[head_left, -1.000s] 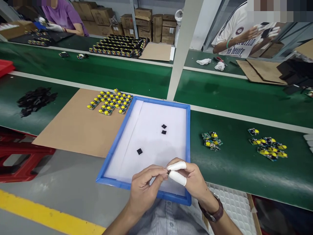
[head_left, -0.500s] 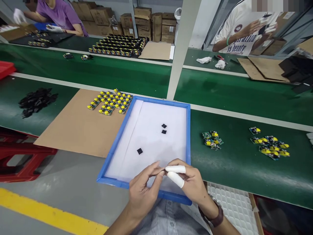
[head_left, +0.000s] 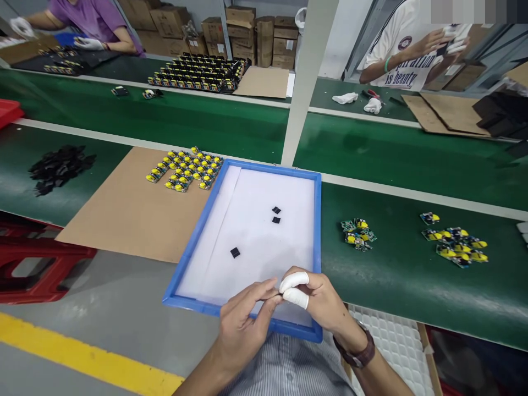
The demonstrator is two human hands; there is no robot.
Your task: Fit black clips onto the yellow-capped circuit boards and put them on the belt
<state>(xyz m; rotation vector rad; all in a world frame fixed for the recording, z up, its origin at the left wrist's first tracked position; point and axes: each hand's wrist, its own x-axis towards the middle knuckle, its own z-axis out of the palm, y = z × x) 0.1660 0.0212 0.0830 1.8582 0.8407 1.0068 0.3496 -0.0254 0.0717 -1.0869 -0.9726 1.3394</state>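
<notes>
Over the near end of a blue-rimmed white tray (head_left: 318, 231), my two hands meet fingertip to fingertip. My left hand (head_left: 249, 319) pinches with thumb and fingers at a small dark thing, mostly hidden by the fingertips. My right hand (head_left: 317, 300), with white finger cots on thumb and forefinger, pinches the same spot from the right. What lies between them is too small and covered to name. Inside the tray are three small black square pieces: one (head_left: 235, 252) left of centre, another (head_left: 276, 220) farther up, and a third (head_left: 276, 210) just beyond it.
Yellow-topped circuit boards (head_left: 177, 170) stand in rows on a cardboard sheet (head_left: 124, 209) at left, beside a black heap of pieces (head_left: 61, 168). More boards (head_left: 456, 247) lie on the green bench at right. Two co-workers (head_left: 97, 25) are across the belt. A red stool (head_left: 45, 269) stands lower left.
My right thumb and forefinger have closed in, the forefinger bending more, and both hands stay together at the same place. The view has shifted slightly; the black pieces in the tray lie as before.
</notes>
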